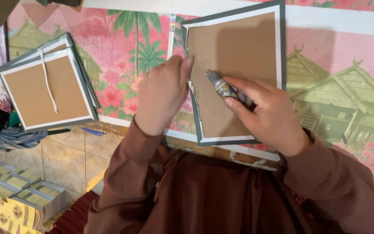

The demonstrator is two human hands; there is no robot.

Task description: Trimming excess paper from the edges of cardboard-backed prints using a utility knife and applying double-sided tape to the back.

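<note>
Two hands are working one brown cardboard panel (239,65), lying on the pink printed sheet (122,56). I'm pinning its ragged left edge under my closed left hand (160,96), while my right hand (267,115) is gripping a crumpled metal glue tube (221,86), nozzle touching the matte board. Next I judge steady squeezing along the dark border.

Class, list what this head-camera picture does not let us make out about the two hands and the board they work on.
- Tube body: head view, covered by the right hand.
- Board left edge: partly behind the left hand.
- Board's top corner: cut off by the frame edge.
- Stack of boards: lower ones hidden by the top one.
</note>
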